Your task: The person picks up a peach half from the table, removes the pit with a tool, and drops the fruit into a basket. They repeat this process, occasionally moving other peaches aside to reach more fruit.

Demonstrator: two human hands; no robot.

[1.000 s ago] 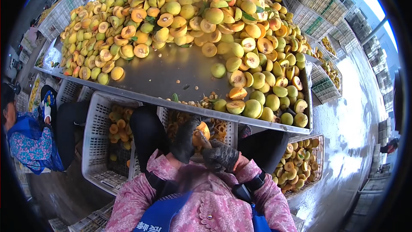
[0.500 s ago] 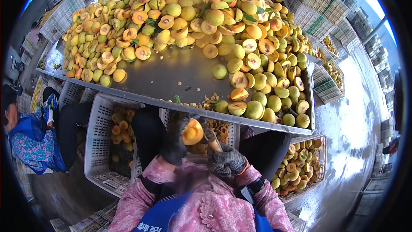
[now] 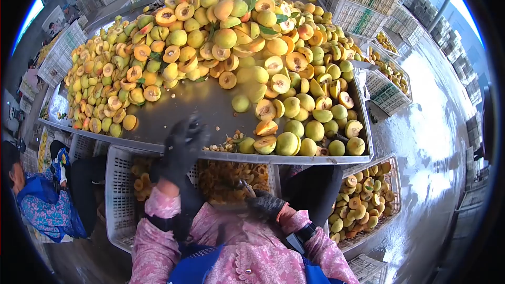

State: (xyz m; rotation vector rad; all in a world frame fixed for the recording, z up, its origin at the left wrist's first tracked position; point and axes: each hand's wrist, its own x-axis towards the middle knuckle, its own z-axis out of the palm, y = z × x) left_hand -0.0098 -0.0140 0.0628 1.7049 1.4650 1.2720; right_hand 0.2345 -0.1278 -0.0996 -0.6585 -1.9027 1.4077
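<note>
My left hand (image 3: 183, 144), in a dark glove, reaches over the near rim of the metal table (image 3: 205, 99). Its fingers are stretched forward and blurred, and no fruit shows in them. Close to my lap, my gloved right hand (image 3: 265, 206) is closed around the handle of a pitting tool (image 3: 246, 187) with a small metal end. Below the tool sits a crate of pits and scraps (image 3: 226, 179). Halved yellow peaches (image 3: 179, 37) are heaped on the table, several with cut faces up. Peach halves (image 3: 265, 128) lie at the near edge.
To my left stands a grey crate (image 3: 117, 200) with some peach halves inside. A crate of peach halves (image 3: 363, 200) is at my right. A person in a blue apron (image 3: 50, 200) sits at far left. Stacked crates (image 3: 363, 0) rise behind the table; the floor (image 3: 431, 163) looks wet.
The peach half has left my left hand, which has moved forward and left over the table edge. My right hand stays low with the tool. The view has shifted slightly.
</note>
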